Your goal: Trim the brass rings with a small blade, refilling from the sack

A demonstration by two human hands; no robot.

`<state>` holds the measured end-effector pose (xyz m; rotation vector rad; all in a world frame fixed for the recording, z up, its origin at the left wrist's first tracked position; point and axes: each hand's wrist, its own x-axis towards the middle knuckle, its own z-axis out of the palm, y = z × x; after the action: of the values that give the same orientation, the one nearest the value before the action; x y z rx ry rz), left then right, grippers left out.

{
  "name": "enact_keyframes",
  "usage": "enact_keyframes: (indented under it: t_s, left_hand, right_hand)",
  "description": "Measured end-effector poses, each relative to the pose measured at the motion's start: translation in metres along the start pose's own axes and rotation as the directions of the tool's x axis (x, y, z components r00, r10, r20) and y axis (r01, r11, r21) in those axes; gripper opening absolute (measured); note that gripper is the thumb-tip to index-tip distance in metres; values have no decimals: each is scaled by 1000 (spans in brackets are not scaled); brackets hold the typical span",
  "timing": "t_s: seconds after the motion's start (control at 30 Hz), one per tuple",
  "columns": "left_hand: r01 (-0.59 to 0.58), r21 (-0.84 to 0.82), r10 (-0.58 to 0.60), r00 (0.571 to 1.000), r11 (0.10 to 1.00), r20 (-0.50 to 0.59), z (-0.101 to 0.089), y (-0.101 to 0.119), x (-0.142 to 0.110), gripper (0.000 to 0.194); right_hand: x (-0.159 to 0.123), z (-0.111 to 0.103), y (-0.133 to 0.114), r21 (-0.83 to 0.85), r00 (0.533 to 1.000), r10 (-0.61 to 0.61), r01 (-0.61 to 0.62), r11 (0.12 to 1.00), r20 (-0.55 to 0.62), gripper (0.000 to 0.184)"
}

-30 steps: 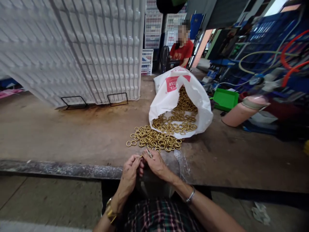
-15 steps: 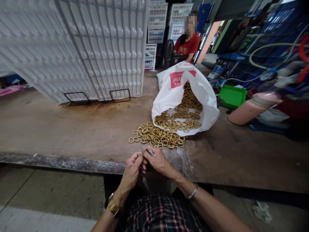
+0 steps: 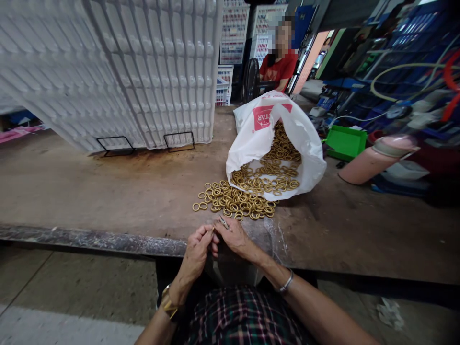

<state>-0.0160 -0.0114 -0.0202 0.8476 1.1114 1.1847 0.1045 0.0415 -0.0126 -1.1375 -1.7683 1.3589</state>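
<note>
My left hand (image 3: 199, 247) is closed in a pinch at the table's front edge. A sliver of a brass-coloured ring (image 3: 213, 230) shows at its fingertips, mostly hidden by the fingers. Close against it, my right hand (image 3: 234, 235) is closed around a small, slim metal tool (image 3: 224, 222); the tool's kind cannot be made out. Just beyond both hands lies a loose pile of brass-coloured rings (image 3: 239, 201). It spills from the mouth of a white plastic sack (image 3: 247, 143) with red print, which lies on its side with many more rings inside.
Tall white ribbed plastic trays (image 3: 161, 72) stand on the wooden table (image 3: 108, 191) at the left, by black wire stands (image 3: 179, 141). To the right are a pink bottle (image 3: 375, 160) and a green tray (image 3: 347, 143). A person in red (image 3: 280, 67) sits behind.
The metal tool in my right hand has tilted slightly, and a glint of the ring now shows between the fingertips. Both hands stay in almost the same place.
</note>
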Motion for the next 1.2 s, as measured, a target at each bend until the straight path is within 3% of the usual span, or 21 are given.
enact_keyframes:
  t_s: [0.63,0.8,1.03,1.2]
  left_hand:
    - [65,-139,-69,997,988,-27,3,9,-2,34]
    - [57,-189,-64,997,980,-33,1,8,-4,32]
    - [12,-152,-21,998,988,-59,0,2,-3,30]
    - [-9,-95,-1,995,995,-95,0,-1,-6,31]
  right_hand:
    - [-2,5,1,-10,993,-38,37,999,-110,26]
    - [-1,1,2,-171,988,-53,28,985,-143,17]
    - [-8,2,7,-589,994,-74,110,800,86,20]
    - [-6,3,-2,-762,995,50,36,646,89,24]
